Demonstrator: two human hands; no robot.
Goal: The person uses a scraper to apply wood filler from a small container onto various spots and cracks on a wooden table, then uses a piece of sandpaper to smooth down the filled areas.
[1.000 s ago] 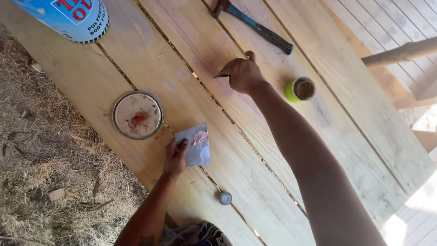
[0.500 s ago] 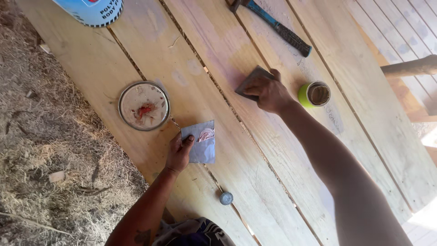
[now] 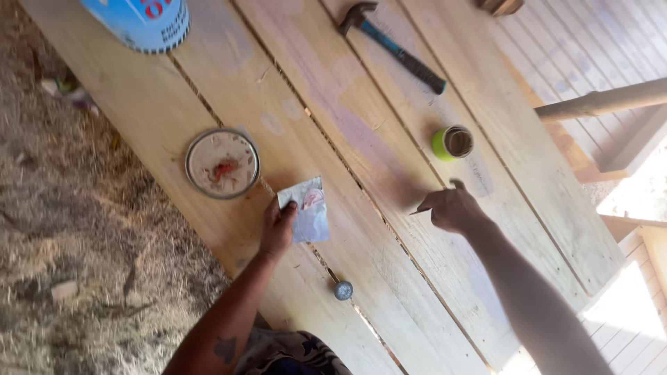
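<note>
- My left hand (image 3: 276, 229) is pressing flat, fingers open, on a small paper sheet (image 3: 306, 209), pinning it to the plank table (image 3: 174, 104).
- My right hand (image 3: 453, 209) is curling closed, pressing something thin, probably sandpaper, onto the wood near a green cup (image 3: 452, 142).

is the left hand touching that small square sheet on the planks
Touching. The head view shows the left hand with fingertips pressed on the square sheet's left edge.

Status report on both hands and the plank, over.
Left hand pressing a small paper sheet flat on the plank. Right hand closed on a thin flat piece, against the plank. Green can close beside it.
</note>
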